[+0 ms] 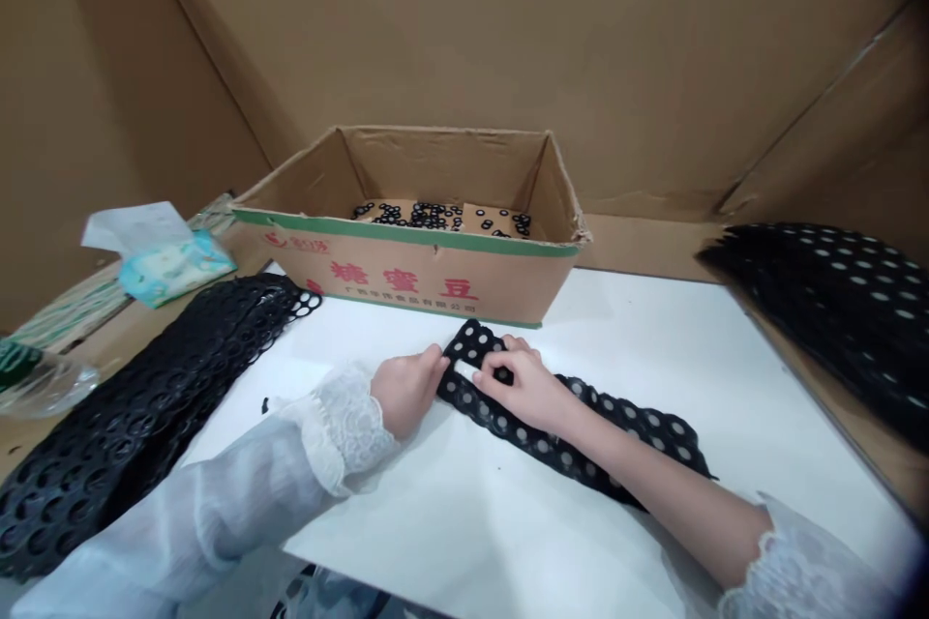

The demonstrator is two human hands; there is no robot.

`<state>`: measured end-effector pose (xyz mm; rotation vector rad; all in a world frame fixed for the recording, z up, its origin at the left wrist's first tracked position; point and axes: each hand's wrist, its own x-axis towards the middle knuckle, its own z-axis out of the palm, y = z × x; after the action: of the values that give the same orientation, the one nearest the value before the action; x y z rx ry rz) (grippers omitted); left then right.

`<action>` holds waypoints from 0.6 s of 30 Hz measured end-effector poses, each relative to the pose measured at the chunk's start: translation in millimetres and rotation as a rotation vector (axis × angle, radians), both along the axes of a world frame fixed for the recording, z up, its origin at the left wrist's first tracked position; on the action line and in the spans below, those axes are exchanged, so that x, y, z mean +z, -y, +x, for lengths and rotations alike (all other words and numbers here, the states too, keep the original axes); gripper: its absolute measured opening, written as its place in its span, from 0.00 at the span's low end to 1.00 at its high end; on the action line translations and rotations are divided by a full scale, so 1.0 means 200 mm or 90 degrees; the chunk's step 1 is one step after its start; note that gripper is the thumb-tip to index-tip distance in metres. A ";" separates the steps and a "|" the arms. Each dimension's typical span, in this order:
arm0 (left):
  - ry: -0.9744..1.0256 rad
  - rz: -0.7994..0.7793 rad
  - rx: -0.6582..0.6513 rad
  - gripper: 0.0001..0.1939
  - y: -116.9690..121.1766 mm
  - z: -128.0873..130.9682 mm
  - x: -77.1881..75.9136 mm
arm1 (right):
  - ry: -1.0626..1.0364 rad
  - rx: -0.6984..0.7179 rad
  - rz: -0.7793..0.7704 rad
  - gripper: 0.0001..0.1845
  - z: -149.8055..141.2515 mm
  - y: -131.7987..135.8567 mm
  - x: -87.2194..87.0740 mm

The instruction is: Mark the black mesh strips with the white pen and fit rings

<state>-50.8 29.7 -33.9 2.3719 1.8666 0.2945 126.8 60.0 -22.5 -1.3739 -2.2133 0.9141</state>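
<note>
A long black rubbery strip (533,433) with rows of round holes or pale discs lies slantwise on the white board. My left hand (407,387) grips the strip's left end edge between thumb and fingers. Over the same end, my right hand (526,389) has its thumb and index finger closed in a loop. At those fingertips is a short white piece (465,369), pressed against the strip; whether it is a small tool or a finger wrap is hard to make out. My right forearm covers part of the strip.
Just beyond stands an open cardboard box (406,276) with many small black rings (430,215) inside. Black sheets with open holes (137,406) are piled at left, near a tissue pack (174,266) and clear bottle (54,382). More dotted black sheets (834,300) lie at right.
</note>
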 end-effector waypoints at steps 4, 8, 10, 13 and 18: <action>0.057 -0.056 0.014 0.16 -0.06 -0.04 0.00 | -0.042 0.000 0.000 0.13 0.01 -0.01 -0.01; 0.123 -0.101 -0.024 0.18 -0.09 -0.07 0.01 | -0.262 -0.106 0.138 0.12 0.03 0.03 0.00; 0.159 -0.134 -0.056 0.19 -0.09 -0.09 0.03 | -0.331 -0.107 0.161 0.12 0.04 0.04 0.01; 0.202 -0.216 -0.122 0.19 -0.09 -0.13 0.06 | -0.298 0.005 0.028 0.14 0.02 0.04 0.00; 0.158 -0.312 -0.197 0.16 -0.09 -0.18 0.09 | -0.175 0.120 -0.130 0.15 0.01 0.01 -0.03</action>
<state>-86.3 47.9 -15.9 2.1221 1.2608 0.0817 129.3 57.5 -27.8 -1.0562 -2.1063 1.3419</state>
